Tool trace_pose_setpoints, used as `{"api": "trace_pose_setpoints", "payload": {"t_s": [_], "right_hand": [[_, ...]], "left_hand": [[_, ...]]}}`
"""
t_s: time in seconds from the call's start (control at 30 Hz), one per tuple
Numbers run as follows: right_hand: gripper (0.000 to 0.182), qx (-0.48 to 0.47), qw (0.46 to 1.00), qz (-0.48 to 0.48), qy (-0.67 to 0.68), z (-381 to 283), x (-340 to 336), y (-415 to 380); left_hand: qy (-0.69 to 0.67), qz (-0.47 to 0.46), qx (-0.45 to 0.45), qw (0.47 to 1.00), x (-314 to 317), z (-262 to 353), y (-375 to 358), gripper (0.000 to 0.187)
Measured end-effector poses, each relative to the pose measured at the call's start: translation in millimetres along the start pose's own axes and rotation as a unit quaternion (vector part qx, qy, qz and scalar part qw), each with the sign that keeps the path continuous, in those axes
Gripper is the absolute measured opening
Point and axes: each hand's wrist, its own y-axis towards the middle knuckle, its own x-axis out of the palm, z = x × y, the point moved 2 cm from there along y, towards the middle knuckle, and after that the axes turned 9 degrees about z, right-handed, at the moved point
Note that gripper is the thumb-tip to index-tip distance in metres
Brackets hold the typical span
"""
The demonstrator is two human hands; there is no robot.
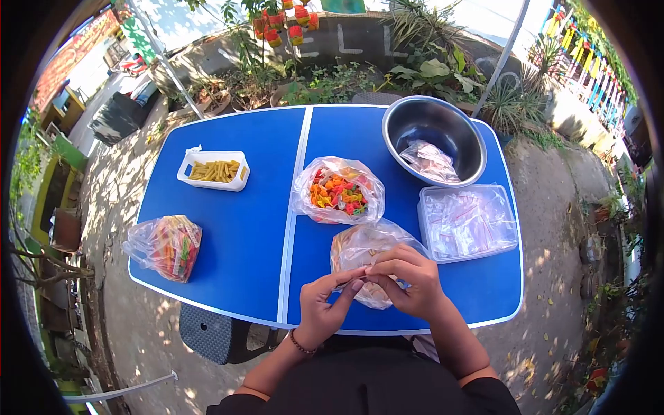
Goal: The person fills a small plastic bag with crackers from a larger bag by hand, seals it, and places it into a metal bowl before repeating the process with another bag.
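My left hand and my right hand meet at the front of the blue table, fingertips pinched together. Whatever lies between them is too small to make out. Just beyond and partly beneath them sits an open clear plastic bag with pale pinkish contents, partly hidden by my hands. Behind it stands an open bag of orange, red, yellow and green pieces. To the right is a clear tub full of small transparent packets. A metal bowl behind the tub holds some filled packets.
On the blue table, a white basket of yellowish sticks stands at the back left. A bag of colourful wrapped items lies at the left edge. A dark stool is under the front edge.
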Motion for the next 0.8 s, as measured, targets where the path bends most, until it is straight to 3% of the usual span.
{"api": "trace_pose_setpoints", "payload": {"t_s": [0.27,0.47,0.57,0.67,0.8], "right_hand": [[0.024,-0.021,1.000,-0.005,-0.001,-8,-7,3],[0.016,0.152,0.985,-0.028,-0.073,19,-14,-11],[0.015,0.143,0.969,-0.135,-0.151,40,-4,-26],[0.017,0.092,0.964,-0.138,-0.208,37,8,-30],[0.018,0.116,0.956,-0.146,-0.225,31,18,-31]], "left_hand": [[0.077,0.029,-0.007,0.997,1,-1,1,0.022],[0.118,0.024,0.013,0.993,1,1,4,0.021],[0.102,0.032,-0.005,0.994,0,1,5,0.022],[0.098,0.031,-0.003,0.995,0,5,6,0.023],[0.098,0.032,-0.014,0.995,-2,-2,4,0.023]]}}
